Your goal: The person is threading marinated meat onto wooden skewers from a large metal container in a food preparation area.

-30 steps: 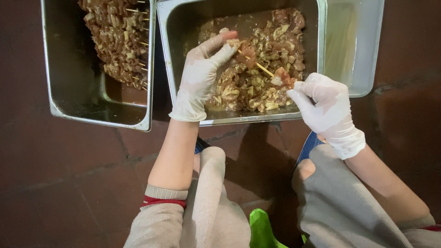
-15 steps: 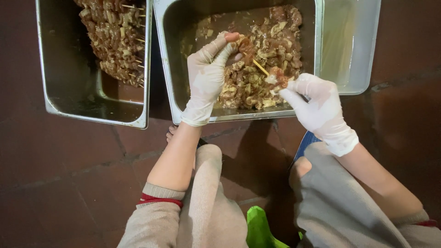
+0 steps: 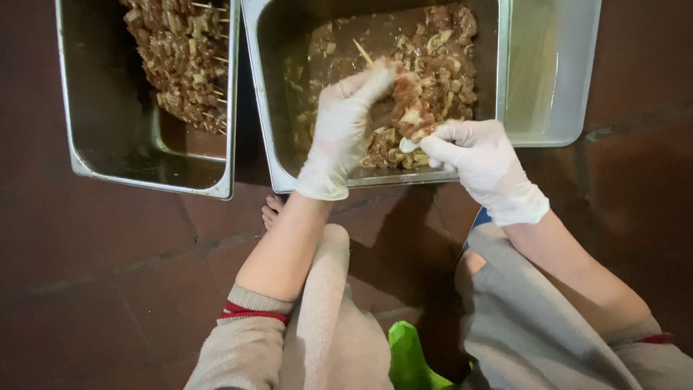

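Skewered meat [image 3: 408, 108], a cluster of raw marinated chunks on a thin wooden stick, sits between both gloved hands just above the middle steel pan [image 3: 268, 108]; the stick's bare pointed tip [image 3: 363, 53] juts up and to the left past the left fingers. The left hand [image 3: 339, 133], in a white disposable glove, is curled loosely around the left side of the meat, fingertips pressed against the chunks, thumb hidden behind them; the right hand [image 3: 480, 162], gloved alike, pinches the lower end of the skewer between thumb and forefinger, the other fingers folded in. Both hands are closed on the same skewer, not clenched tight.

The middle pan holds loose meat pieces [image 3: 451, 65] in brownish marinade, heaped towards its right and near sides; its left part shows mostly liquid. To the left, just beside it, a second steel pan [image 3: 144, 173] carries a stack of finished skewers [image 3: 180, 72] along its far right side, stick ends pointing right. To the right, touching the middle pan, stands a pale steel tray [image 3: 556, 79]. All three rest on a dark red tiled floor [image 3: 94, 289]; bare toes [image 3: 272, 211] show near the middle pan's front edge, and a bright green object [image 3: 411, 357] lies between the knees.
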